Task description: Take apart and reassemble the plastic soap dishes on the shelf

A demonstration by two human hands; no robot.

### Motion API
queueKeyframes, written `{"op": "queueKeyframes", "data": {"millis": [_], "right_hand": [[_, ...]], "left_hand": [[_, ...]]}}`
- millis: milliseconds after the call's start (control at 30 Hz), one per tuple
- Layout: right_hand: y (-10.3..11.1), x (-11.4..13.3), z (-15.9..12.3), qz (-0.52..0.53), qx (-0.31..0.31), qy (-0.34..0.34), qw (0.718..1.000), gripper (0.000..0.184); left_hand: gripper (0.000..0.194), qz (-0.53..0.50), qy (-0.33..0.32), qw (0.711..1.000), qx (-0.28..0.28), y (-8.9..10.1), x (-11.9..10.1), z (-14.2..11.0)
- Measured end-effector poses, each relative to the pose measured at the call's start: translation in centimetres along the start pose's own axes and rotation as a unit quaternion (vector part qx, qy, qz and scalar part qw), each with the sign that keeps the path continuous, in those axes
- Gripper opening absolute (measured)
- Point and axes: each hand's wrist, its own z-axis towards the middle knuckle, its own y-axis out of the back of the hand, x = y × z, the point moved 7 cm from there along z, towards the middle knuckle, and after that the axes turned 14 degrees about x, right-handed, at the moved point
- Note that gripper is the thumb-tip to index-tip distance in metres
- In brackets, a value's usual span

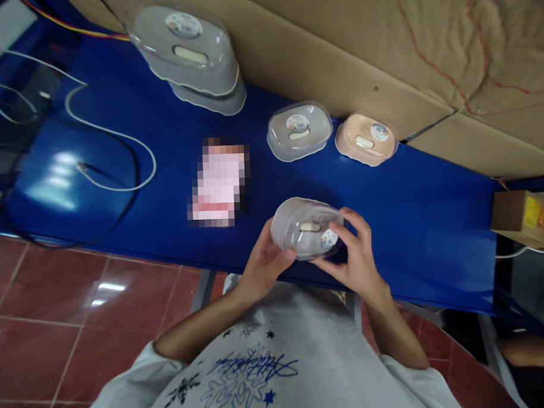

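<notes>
Between my two hands is a small grey plastic container with a clear lid (pixel 295 224), held over the front edge of the blue table. Its lid bears a cream-coloured tab and a round label. My left hand (pixel 269 260) grips the container's left end, thumb on the near side of the lid. The right hand (pixel 356 251) holds the other end, with fingers on the lid by the label and the thumb under the near rim. Farther back stand a similar grey container (pixel 281 138) and a pinkish one (pixel 354 127), both with clear lids.
Larger grey lidded containers (pixel 196 76) are stacked at the back left. A blurred-out pink and white item (pixel 220 182) lies on the blue table (pixel 424 222). White and black cables (pixel 140 188) loop at the left. Cardboard boxes (pixel 293 48) line the back; a small carton (pixel 513 216) is at right.
</notes>
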Motion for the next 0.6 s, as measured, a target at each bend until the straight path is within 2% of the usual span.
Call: {"op": "queueKeyframes", "data": {"millis": [100, 233, 367, 433, 500, 600], "right_hand": [[-0.3, -0.6, -0.6, 0.016, -0.027, -0.003, 0.999, 0.080], [-0.7, -1.2, -1.3, 0.019, -0.063, -0.016, 0.998, 0.084], [-0.6, -1.5, -1.8, 0.005, -0.088, -0.019, 0.996, 0.091], [-0.4, -1.3, -1.9, -0.013, -0.102, -0.010, 0.995, 0.090], [-0.2, -1.0, -2.0, -0.036, -0.114, 0.000, 0.993, 0.084], [-0.3, -1.0, -2.0, -0.025, -0.111, -0.004, 0.993, 0.084]], "left_hand": [[0.076, 0.021, -0.010, 0.999, 0.046, -0.9, 0.1, -0.3], [0.083, 0.062, 0.000, 0.997, 0.044, -1.6, -0.1, -0.6], [0.085, 0.094, 0.000, 0.993, 0.066, -2.4, -0.4, -0.3], [0.091, 0.105, -0.003, 0.992, 0.074, -2.8, -0.3, -0.1], [0.095, 0.104, -0.002, 0.992, 0.068, -2.9, -0.2, 0.1], [0.084, 0.102, 0.006, 0.994, 0.032, -2.6, 0.1, 0.3]]}}
